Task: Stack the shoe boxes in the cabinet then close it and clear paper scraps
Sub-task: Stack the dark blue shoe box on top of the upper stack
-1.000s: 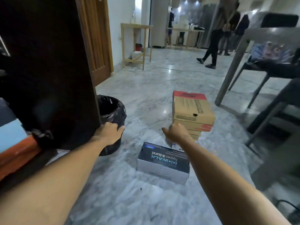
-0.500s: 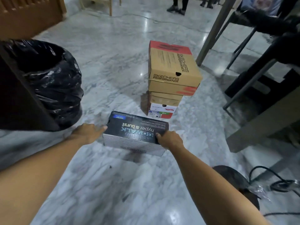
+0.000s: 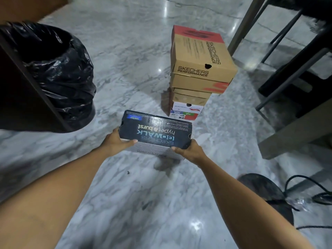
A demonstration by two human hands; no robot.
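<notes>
Black shoe box (image 3: 156, 131) sits mid-frame above the marble floor (image 3: 125, 72), left hand (image 3: 116, 142) and right hand (image 3: 188, 151) each in a clenched grip on its near corners, stacked boxes (image 3: 199, 69) behind.

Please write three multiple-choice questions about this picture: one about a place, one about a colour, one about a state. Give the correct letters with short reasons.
1. Where is the bin with the black bag?
A. left of the box stack
B. right of it
C. on top of it

2. What colour is the top box of the stack?
A. blue
B. brown
C. white

3. How is the dark shoe box held?
A. by both hands
B. by one hand
C. by nobody

Answers: 1 A, it stands at the left. 2 B, brown cardboard. 3 A, left hand and right hand grip its ends.
</notes>
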